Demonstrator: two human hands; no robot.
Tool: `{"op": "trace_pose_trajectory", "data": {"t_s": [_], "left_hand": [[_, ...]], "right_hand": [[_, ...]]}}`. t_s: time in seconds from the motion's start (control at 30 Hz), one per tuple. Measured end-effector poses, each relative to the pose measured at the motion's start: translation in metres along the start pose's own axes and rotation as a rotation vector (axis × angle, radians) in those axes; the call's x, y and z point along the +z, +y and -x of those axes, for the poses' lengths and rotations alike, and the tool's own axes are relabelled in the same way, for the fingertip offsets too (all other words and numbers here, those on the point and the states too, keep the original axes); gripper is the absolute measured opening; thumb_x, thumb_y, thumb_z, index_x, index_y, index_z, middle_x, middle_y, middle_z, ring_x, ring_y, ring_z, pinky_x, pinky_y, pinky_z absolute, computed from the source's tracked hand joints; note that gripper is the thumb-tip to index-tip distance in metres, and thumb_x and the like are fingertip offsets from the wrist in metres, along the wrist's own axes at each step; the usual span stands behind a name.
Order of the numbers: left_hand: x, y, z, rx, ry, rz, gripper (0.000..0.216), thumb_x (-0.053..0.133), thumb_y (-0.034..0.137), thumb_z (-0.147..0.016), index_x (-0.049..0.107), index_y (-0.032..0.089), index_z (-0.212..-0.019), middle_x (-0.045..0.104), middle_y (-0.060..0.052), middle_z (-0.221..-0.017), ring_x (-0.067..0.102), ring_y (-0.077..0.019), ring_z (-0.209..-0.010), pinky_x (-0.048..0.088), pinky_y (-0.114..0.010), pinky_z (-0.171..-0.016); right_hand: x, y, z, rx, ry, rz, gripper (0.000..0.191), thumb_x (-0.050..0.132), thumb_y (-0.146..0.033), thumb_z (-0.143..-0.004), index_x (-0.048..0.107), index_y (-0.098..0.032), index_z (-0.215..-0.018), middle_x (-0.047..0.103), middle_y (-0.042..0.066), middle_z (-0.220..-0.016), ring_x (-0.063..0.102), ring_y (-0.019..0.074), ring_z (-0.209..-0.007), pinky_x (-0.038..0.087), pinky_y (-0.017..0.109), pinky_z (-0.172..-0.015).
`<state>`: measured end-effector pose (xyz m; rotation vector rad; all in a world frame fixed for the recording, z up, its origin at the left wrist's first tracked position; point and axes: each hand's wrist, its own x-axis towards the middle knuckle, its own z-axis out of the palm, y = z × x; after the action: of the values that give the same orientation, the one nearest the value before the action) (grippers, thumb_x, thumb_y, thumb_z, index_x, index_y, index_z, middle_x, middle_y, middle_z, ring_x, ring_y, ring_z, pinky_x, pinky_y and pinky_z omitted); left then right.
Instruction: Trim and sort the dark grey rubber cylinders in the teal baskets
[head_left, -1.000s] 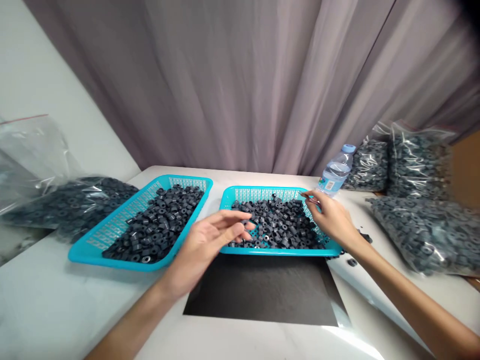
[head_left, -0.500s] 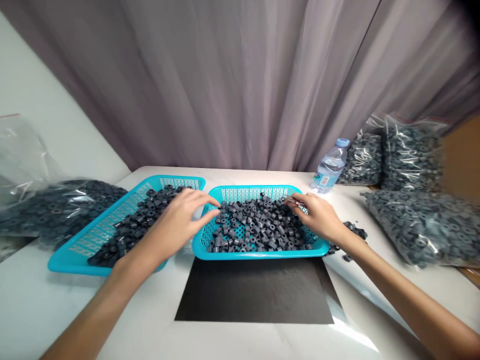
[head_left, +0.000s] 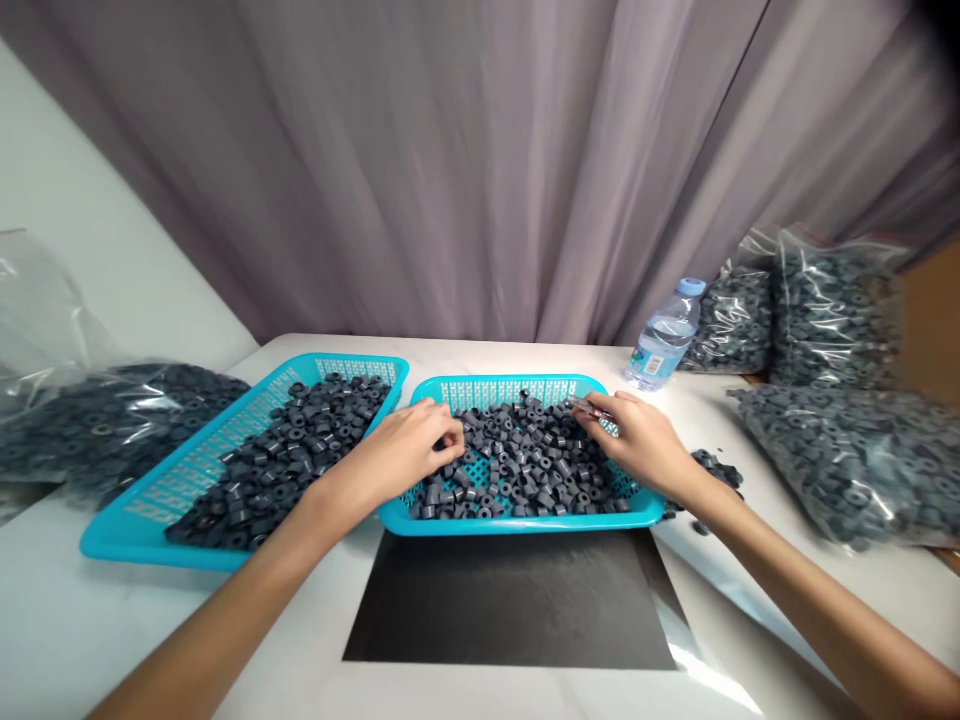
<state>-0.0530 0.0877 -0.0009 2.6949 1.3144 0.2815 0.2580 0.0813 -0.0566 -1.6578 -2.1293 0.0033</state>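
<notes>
Currently, small dark-grey parts [head_left: 544, 465] lie heaped in the central turquoise basket [head_left: 517, 526], taken as dial centre: short hollow cylinders, smooth, some glossy, tumbled at all angles. Basket mesh shows through toward 9 o'clock. Left hand [head_left: 409, 445] at 9 o'clock, over the rim; fingers curled, gap narrow, tips obscured, so cannot tell whether a part is held. Right hand [head_left: 641, 440] at 3 o'clock pinches a slim metal tool [head_left: 592, 408], tweezers-like; its far end is hard to resolve against the heap. Second basket [head_left: 161, 552], farther out at 9 o'clock, similarly loaded, partly covered by the left arm. Clear bag [head_left: 135, 415] beyond it: cut off at frame edge. Bottle [head_left: 671, 330] on the bench [head_left: 555, 695], 2 o'clock: blue label [head_left: 651, 362] with barcode, lettering too small to read.
</notes>
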Motion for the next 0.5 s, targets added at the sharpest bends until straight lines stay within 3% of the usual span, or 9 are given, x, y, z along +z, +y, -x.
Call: {"op": "trace_pose_trajectory", "data": {"t_s": [0.2, 0.37, 0.5], "left_hand": [[-0.008, -0.002, 0.007, 0.015, 0.087, 0.077, 0.024, 0.053, 0.036, -0.098, 0.067, 0.022, -0.085, 0.063, -0.003, -0.097, 0.056, -0.0226, -0.102, 0.036, -0.045, -0.107], [0.002, -0.006, 0.011, 0.022, 0.045, 0.055, 0.024, 0.063, 0.042, -0.093, 0.074, 0.024, -0.082, 0.066, -0.003, -0.093, 0.056, -0.0244, -0.097, 0.044, -0.042, -0.093], [0.007, -0.005, 0.009, 0.063, 0.032, -0.009, 0.021, 0.064, 0.034, -0.093, 0.073, 0.022, -0.078, 0.066, -0.003, -0.093, 0.056, -0.024, -0.095, 0.043, -0.041, -0.09]], "right_hand": [[-0.001, -0.001, -0.001, -0.015, -0.006, -0.009, 0.029, 0.044, -0.041, -0.099, 0.065, -0.022, -0.093, 0.06, 0.005, -0.077, 0.058, 0.022, -0.074, 0.031, 0.029, -0.063], [-0.001, -0.002, 0.0, -0.02, -0.004, -0.018, 0.029, 0.044, -0.041, -0.099, 0.065, -0.022, -0.092, 0.059, 0.005, -0.077, 0.059, 0.0227, -0.076, 0.032, 0.03, -0.064], [-0.001, -0.002, 0.001, -0.007, -0.012, -0.04, 0.029, 0.044, -0.041, -0.1, 0.065, -0.022, -0.094, 0.06, 0.005, -0.079, 0.059, 0.0229, -0.078, 0.033, 0.03, -0.066]]}}
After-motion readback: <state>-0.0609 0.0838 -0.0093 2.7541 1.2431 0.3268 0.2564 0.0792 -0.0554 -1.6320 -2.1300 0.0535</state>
